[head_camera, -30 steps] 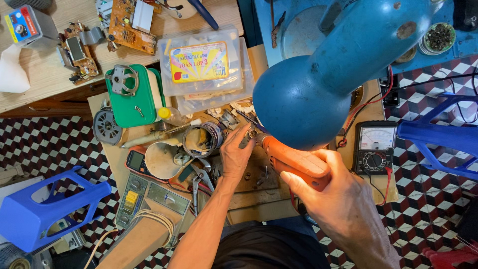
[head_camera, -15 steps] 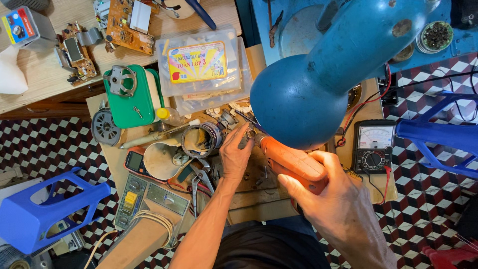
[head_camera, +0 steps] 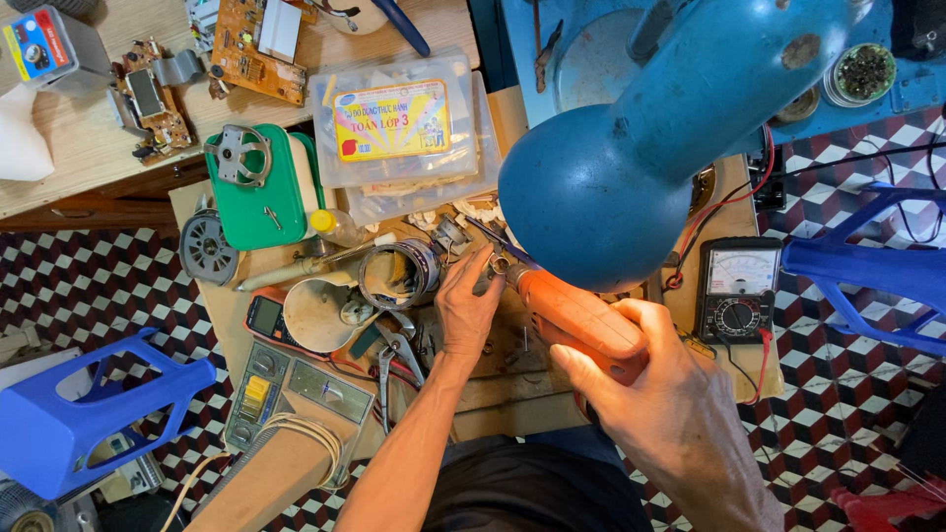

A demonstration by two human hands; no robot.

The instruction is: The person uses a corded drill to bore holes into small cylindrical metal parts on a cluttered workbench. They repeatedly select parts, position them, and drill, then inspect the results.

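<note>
My right hand (head_camera: 650,384) grips an orange power drill (head_camera: 572,313) that points up and left across a small wooden bench (head_camera: 493,389). My left hand (head_camera: 467,303) rests on the bench with its fingertips at the drill's metal chuck (head_camera: 499,264), pinching a small part there that I cannot make out. A blue lamp shade (head_camera: 601,192) hangs over the bench and hides what lies behind the chuck. A round metal tin (head_camera: 398,274) stands just left of my left hand.
A green box (head_camera: 261,192), a clear plastic case (head_camera: 399,123), circuit boards (head_camera: 258,44), pliers (head_camera: 394,350) and a white funnel (head_camera: 320,313) crowd the bench and table. An analog multimeter (head_camera: 739,288) lies at right. Blue plastic stools (head_camera: 79,414) (head_camera: 877,266) stand on the checkered floor.
Both hands and the drill stay almost in place. My left fingers have shifted slightly at the chuck.
</note>
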